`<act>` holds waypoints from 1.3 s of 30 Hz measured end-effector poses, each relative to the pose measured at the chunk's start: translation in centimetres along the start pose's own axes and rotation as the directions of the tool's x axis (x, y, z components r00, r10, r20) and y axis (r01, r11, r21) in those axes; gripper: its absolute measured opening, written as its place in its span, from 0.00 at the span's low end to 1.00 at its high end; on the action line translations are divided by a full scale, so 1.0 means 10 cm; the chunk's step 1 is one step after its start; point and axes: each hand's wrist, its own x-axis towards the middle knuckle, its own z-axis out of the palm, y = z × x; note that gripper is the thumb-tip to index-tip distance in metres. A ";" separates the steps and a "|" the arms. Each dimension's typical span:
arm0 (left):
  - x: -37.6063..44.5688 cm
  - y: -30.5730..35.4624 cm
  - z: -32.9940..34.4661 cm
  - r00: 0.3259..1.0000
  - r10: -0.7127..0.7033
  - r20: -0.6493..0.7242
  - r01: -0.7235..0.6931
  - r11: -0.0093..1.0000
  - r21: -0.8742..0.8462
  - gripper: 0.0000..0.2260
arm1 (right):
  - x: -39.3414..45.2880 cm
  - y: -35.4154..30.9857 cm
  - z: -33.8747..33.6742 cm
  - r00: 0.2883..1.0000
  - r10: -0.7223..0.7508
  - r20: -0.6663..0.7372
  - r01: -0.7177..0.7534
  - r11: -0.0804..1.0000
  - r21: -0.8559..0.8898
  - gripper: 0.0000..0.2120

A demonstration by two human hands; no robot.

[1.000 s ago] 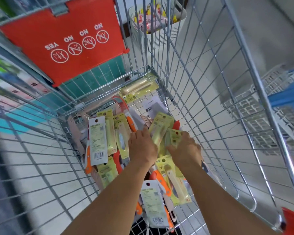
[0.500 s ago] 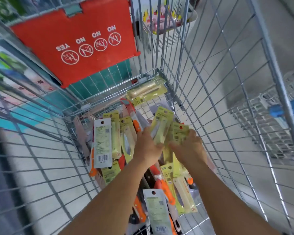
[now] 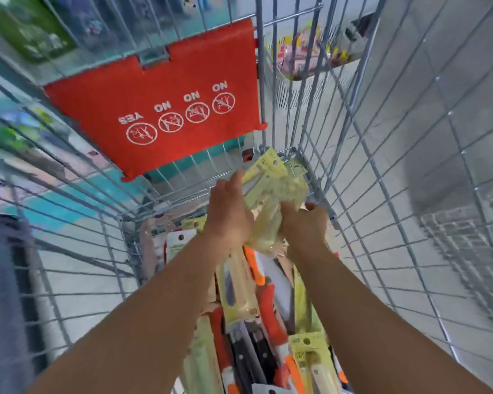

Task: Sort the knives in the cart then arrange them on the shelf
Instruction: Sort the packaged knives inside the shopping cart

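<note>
The wire cart (image 3: 382, 155) fills the view, its mesh walls rising on every side, and a red child-seat flap (image 3: 165, 109) with printed warning symbols hangs against the far wall. On the cart floor lies a loose heap of packaged knives (image 3: 256, 331), some with orange handles, some dark, some on pale yellow-green cards, overlapping one another with no order to them. Above that heap, near the far corner, both hands meet around a bundle of yellow-green knife packs (image 3: 271, 200), lifted clear of the pile and fanned slightly at the top. The sorting step appears to be in hand: like packs are being gathered into one stack, and the shelf stage looks not yet begun, since no shelf placement shows here. The next move probably calls for squaring the bundle so the cards lie flush, then either adding more matching packs from the heap or carrying the set out over the cart wall. Both forearms reach forward and down into the cart. The left hand (image 3: 228, 214) wraps the bundle's left edge, thumb up along the cards; its grip is closed around the packs. The right hand (image 3: 305, 226) clasps the bundle's lower right side, fingers curled around it.
</note>
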 end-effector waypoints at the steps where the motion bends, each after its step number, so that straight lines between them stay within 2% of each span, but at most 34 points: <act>1: 0.05 -0.01 -0.02 1.000 0.024 -0.005 -0.024 1.000 0.004 0.35 | 0.04 -0.05 0.05 1.000 0.004 -0.013 -0.003 1.000 0.026 0.13; 3: 0.15 -0.03 -0.04 0.997 0.079 -0.008 -0.079 0.997 0.015 0.35 | 0.13 -0.13 0.14 0.997 0.011 -0.070 -0.006 0.998 0.060 0.09; 5: 0.23 -0.03 -0.03 0.992 0.125 -0.005 -0.125 0.992 0.033 0.34 | 0.21 -0.21 0.22 0.993 0.041 -0.109 -0.023 0.987 0.162 0.13; 8: 0.32 -0.03 0.02 0.991 0.131 -0.015 -0.130 0.991 0.035 0.32 | 0.30 -0.26 0.35 0.992 0.087 -0.087 -0.061 0.962 0.266 0.10; 11: 0.36 -0.02 0.04 0.991 0.123 -0.047 -0.118 0.987 0.106 0.32 | 0.32 -0.24 0.37 0.985 0.136 -0.105 -0.110 0.969 0.222 0.08; 13: 0.35 0.00 0.05 0.989 0.142 -0.045 -0.135 0.981 0.138 0.35 | 0.36 -0.20 0.33 0.989 0.145 -0.028 -0.139 0.979 0.148 0.07; 15: 0.34 0.03 0.09 0.983 0.183 -0.014 -0.179 0.972 0.151 0.38 | 0.39 -0.19 0.27 0.988 0.129 0.084 -0.143 0.972 0.188 0.04; 17: 0.36 0.04 0.14 0.977 0.211 0.026 -0.211 0.953 0.216 0.40 | 0.41 -0.17 0.28 0.988 0.116 0.100 -0.135 0.969 0.206 0.10; 19: 0.39 0.02 0.20 0.973 0.223 0.061 -0.231 0.923 0.307 0.40 | 0.38 -0.15 0.34 0.991 0.119 0.052 -0.127 0.972 0.196 0.13; 20: 0.40 0.01 0.21 0.971 0.225 0.082 -0.239 0.913 0.331 0.39 | 0.36 -0.13 0.36 0.994 0.106 0.029 -0.110 0.977 0.183 0.14; 22: 0.37 -0.01 0.22 0.968 0.225 0.111 -0.250 0.910 0.331 0.37 | 0.31 -0.09 0.35 1.000 -0.007 0.027 0.006 1.000 0.025 0.15; 25: 0.21 -0.05 0.19 0.973 0.225 0.055 -0.232 0.932 0.277 0.35 | 0.22 -0.02 0.25 0.965 -0.220 0.145 0.247 0.947 -0.207 0.18; 28: -0.11 -0.14 0.16 0.985 0.156 -0.078 -0.141 0.975 0.173 0.33 | 0.09 0.09 0.14 0.933 -0.283 0.223 0.343 0.889 -0.305 0.26; 30: -0.39 -0.24 0.13 0.992 0.039 -0.116 -0.026 0.994 0.109 0.31 | -0.07 0.20 0.09 0.912 -0.311 0.267 0.393 0.850 -0.350 0.28; 32: -0.68 -0.38 0.13 0.989 -0.120 -0.082 0.129 0.985 0.113 0.32 | -0.25 0.37 0.06 0.877 -0.362 0.316 0.468 0.793 -0.391 0.28; 35: -1.10 -0.57 0.21 0.939 -0.339 -0.059 0.344 0.926 0.154 0.32 | -0.54 0.65 0.04 0.820 -0.362 0.443 0.558 0.678 -0.478 0.27; 38: -1.34 -0.67 0.29 0.882 -0.470 -0.033 0.470 0.872 0.136 0.30 | -0.78 0.95 0.10 0.763 -0.365 0.533 0.644 0.489 -0.588 0.24; 39: -1.39 -0.67 0.29 0.870 -0.493 -0.024 0.491 0.860 0.140 0.30 | -0.84 1.03 0.11 0.767 -0.368 0.526 0.641 0.476 -0.602 0.23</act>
